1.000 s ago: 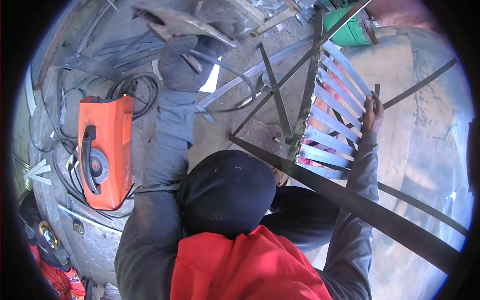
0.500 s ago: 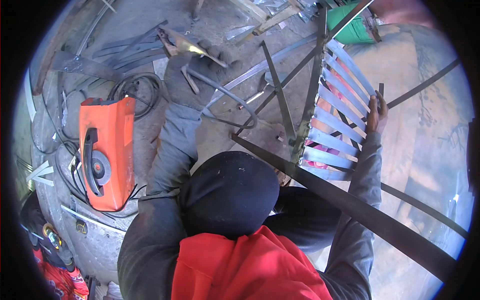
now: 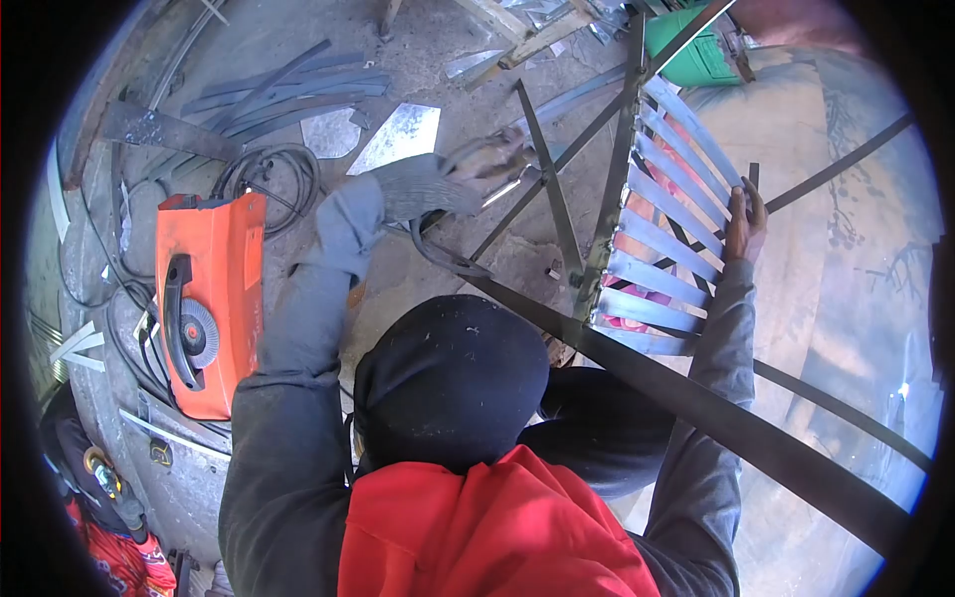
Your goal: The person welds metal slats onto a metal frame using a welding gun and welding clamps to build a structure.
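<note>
My left hand (image 3: 428, 187), in a grey glove, is closed around a cabled metal clamp; its fingers and the clamp are blurred and partly hidden. A grey cable (image 3: 448, 261) loops out beneath it. My bare right hand (image 3: 746, 221) grips the outer edge of a panel of flat metal slats (image 3: 662, 231), near the slats' right ends. The slats fan out from a dark upright bar (image 3: 619, 169), with long dark bars crossing around them. A thin bright rod (image 3: 502, 192) lies just beyond my left fingers.
An orange machine (image 3: 211, 308) with coiled cables (image 3: 288, 189) stands at left. Metal strips (image 3: 288, 95) and shiny plates (image 3: 400, 137) lie on the floor. A green container (image 3: 691, 50) is at upper right. A thick dark bar (image 3: 736, 428) crosses lower right. Another person (image 3: 109, 527) is at lower left.
My left hand has come down and right with the clamp, towards the crossing bars, uncovering a shiny plate. The cable loop has shifted lower. My right hand stays on the slatted panel.
</note>
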`<state>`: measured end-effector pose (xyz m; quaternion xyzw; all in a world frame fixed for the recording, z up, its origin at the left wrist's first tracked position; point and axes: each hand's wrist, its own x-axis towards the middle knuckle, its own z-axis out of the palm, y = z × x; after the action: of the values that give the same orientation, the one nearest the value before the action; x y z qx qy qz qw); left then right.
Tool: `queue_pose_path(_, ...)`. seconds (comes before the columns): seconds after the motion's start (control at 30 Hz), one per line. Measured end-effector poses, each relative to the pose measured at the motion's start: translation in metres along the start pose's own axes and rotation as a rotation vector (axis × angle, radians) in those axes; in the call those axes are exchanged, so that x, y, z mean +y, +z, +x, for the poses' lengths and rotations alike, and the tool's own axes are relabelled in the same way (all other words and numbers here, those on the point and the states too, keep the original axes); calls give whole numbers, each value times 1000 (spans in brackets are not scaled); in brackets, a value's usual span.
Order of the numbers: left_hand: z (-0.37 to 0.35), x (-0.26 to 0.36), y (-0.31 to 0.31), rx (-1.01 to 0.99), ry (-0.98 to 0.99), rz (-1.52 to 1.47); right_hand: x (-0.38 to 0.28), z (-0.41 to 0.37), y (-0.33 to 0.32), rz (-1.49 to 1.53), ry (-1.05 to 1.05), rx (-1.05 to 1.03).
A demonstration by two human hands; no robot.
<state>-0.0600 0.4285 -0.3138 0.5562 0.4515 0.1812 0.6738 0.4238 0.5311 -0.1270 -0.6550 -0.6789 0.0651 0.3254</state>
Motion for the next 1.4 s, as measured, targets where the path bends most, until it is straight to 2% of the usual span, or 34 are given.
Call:
queue_pose_path(0.03,6,3,1,-114,46,329,-2,-1,0,15,21,-2)
queue_pose_path(0.17,-5,50,8,12,-4,197,2,2,-1,-14,36,-20)
queue_pose_path(0.23,-16,78,5,-101,-135,221,-2,0,0,-3,34,-10)
queue_pose_path(0.33,-12,77,4,-147,-139,346,-5,-2,0,21,40,5)
queue_pose_path(0.47,0,62,0,-157,-101,356,-9,-3,-1,5,74,-1)
queue_pose_path(0.53,4,70,-2,-248,-142,456,-5,-1,-1,-4,60,-9)
queue_pose_path(0.67,-1,109,-9,-270,-199,515,-14,-4,0,32,87,-7)
queue_pose_path(0.73,7,118,-9,-298,-122,684,-8,-2,0,32,87,-14)
queue_pose_path(0.87,21,121,-8,-301,-262,561,-1,2,-2,-33,29,-15)
queue_pose_path(1.03,31,113,-9,-333,-175,548,-3,2,-4,-36,75,-19)
queue_pose_path(1.17,36,104,-4,-283,-227,664,2,3,-2,-32,60,-9)
queue_pose_path(1.23,34,101,-6,-226,-88,592,-7,0,-3,-25,68,-9)
queue_pose_path(1.27,34,100,-6,-221,-91,592,-12,-2,-2,-16,75,-10)
queue_pose_path(1.37,19,105,-15,-127,59,655,-6,-2,-1,8,33,0)
queue_pose_path(1.4,17,96,-21,-91,21,674,-2,0,-2,12,33,-32)
